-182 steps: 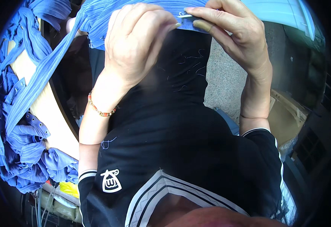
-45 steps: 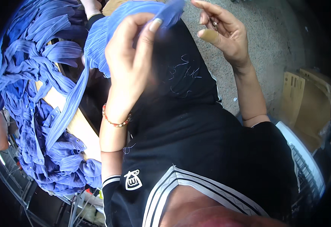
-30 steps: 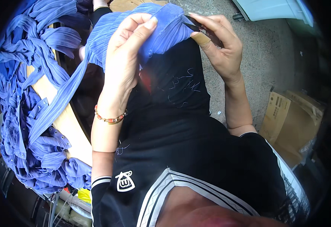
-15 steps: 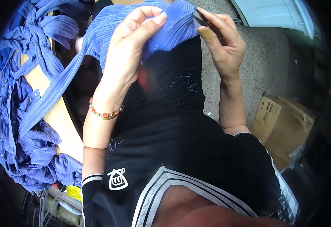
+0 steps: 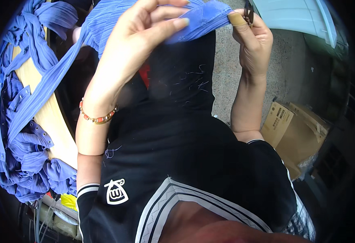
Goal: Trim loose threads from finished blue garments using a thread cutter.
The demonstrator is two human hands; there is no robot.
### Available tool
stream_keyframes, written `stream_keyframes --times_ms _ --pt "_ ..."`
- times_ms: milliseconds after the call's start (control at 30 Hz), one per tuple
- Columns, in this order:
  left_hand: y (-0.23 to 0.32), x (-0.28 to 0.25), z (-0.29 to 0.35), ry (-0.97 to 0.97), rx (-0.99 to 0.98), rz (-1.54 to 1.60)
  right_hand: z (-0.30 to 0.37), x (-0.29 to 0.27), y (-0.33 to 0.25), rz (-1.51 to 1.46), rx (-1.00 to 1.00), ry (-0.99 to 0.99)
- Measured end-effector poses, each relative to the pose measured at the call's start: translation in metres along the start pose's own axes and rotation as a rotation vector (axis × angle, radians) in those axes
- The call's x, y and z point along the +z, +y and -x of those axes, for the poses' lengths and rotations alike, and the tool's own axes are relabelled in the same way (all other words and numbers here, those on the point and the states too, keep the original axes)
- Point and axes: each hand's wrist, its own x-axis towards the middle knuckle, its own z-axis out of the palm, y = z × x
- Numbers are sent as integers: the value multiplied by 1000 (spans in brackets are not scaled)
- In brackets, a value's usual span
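Note:
A blue ribbed garment lies over my lap at the top of the view, one finished edge raised between my hands. My left hand holds the cloth loosely, its thumb lying over the edge and the other fingers higher up. My right hand pinches the far right end of that edge between thumb and forefinger. A tan cover wraps the right thumb's tip. Tucked in the same hand is a small dark tool, perhaps thread snips; its blades are not clear.
More blue ribbed cloth, with eyelet strips and long straps, is heaped on a pale wooden board at left. A cardboard box stands on the speckled floor at right. Beyond it is a pale blue plastic bin. Loose threads cling to my black clothes.
Both hands have risen, the right also shifting rightward, with the garment's edge drawn along. The dark tool has swung upward, away from the cloth, and the right fingers now pinch the edge.

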Motion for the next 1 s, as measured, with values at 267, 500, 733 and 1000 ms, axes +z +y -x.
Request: stream_keyframes --times_ms 267,500,733,1000 --pt "35 16 11 587 -732 -542 14 18 -20 467 -336 -84" --pt "38 30 -6 766 -813 -353 17 16 -23 676 -567 -216" --pt "27 11 -2 763 -859 -351 13 17 -20 677 -604 -229" --pt "39 25 -10 773 -841 -232 11 21 -13 602 -562 -234"
